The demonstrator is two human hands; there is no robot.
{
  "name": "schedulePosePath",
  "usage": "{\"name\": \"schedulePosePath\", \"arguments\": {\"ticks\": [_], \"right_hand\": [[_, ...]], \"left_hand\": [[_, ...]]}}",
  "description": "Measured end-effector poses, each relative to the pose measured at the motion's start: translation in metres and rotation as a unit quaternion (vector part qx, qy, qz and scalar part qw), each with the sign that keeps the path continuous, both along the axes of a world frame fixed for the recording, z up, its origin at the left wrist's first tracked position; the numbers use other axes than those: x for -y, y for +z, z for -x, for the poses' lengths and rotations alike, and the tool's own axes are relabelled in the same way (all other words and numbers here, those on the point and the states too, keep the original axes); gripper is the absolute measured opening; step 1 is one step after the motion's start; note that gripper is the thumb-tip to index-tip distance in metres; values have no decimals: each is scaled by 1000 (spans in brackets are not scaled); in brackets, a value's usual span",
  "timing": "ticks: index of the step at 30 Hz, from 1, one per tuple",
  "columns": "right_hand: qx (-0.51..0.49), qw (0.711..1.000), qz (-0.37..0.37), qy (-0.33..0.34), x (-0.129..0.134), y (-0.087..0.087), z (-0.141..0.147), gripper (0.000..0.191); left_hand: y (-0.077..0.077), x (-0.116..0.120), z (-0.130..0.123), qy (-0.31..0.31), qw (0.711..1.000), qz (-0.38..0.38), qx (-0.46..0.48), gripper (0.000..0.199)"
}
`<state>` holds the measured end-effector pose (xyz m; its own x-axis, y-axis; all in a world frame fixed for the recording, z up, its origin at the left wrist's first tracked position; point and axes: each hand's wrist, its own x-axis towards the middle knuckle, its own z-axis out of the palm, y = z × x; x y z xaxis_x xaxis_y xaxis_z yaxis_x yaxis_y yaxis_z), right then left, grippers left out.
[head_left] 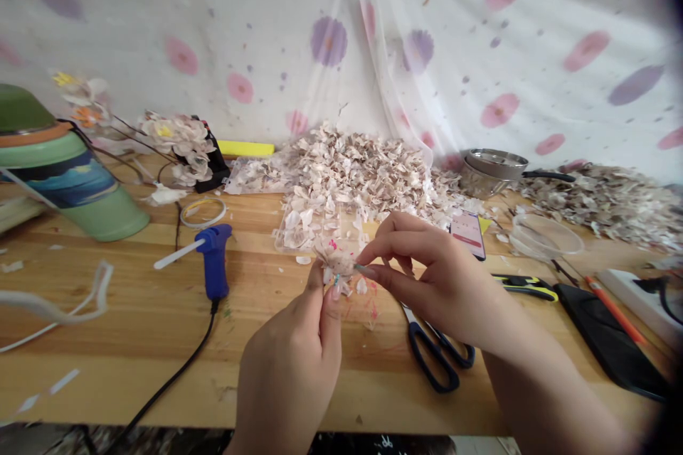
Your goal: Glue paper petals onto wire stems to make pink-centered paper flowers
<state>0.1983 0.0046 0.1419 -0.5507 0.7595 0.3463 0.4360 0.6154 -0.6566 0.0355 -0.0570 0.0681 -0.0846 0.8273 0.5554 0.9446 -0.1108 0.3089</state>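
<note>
A small pale artificial flower [337, 258] with pinkish-beige petals and a few bright pink specks is held up over the middle of the table. My left hand [296, 352] grips its base between thumb and fingers. From the right, my right hand [421, 266] pinches the flower's edge between thumb and forefinger. Scissors [437, 355] with dark blue handles lie under my right wrist, their blades partly hidden. Just behind the flower is a clear compartment tray [282, 240] holding loose petals.
A big heap of dry petals [368, 170] fills the back. At left are a blue glue gun [216, 263], a green flask [101, 199] and finished flowers [184, 142]. To the right lie a utility knife [526, 288], a black phone-like slab [608, 341] and a clear lid [547, 234].
</note>
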Motion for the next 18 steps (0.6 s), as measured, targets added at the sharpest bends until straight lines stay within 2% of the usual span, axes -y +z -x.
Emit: {"name": "schedulePosePath", "arguments": {"ticks": [5,13,18], "right_hand": [[9,1000,7,19,1,-1,-2,11],[-5,999,14,29,0,1,-2,9],[-4,1000,-3,4,-1,0,0,11]], "left_hand": [[1,-1,0,15,1000,14,-6,41],[5,1,-1,8,1000,-13,-19,44],[5,1,-2,13,1000,16,-10,41]]}}
